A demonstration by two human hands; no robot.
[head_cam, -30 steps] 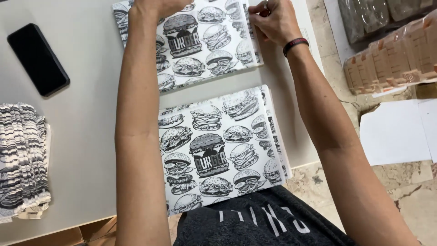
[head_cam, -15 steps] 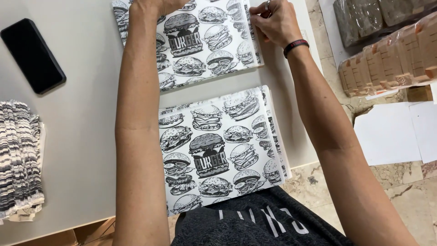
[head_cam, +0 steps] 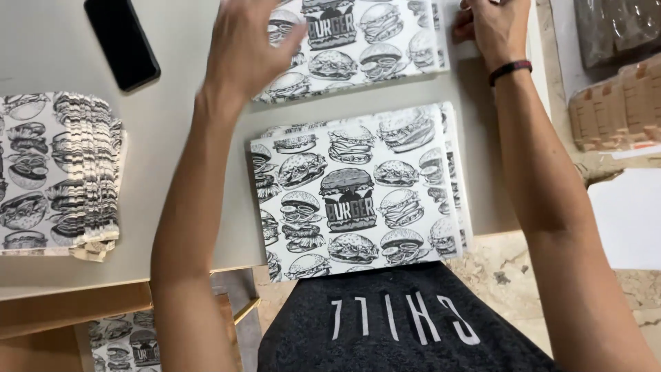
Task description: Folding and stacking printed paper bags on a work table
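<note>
L hand [head_cam: 248, 52] lifted, fingers spread, grip released, blurred over far printed sheet [head_cam: 358, 41] on tabletop [head_cam: 179, 131] | R hand [head_cam: 492, 27] at its right edge, grip unclear | paper prob thin, light, floppy: pinch by edge/corner

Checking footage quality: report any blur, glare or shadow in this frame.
Head view: the left hand is smeared by motion blur, while the right hand, the near sheet stack and the phone stay sharp. Lighting is soft and even, with only faint shadows on the table; no strong glare anywhere.
</note>
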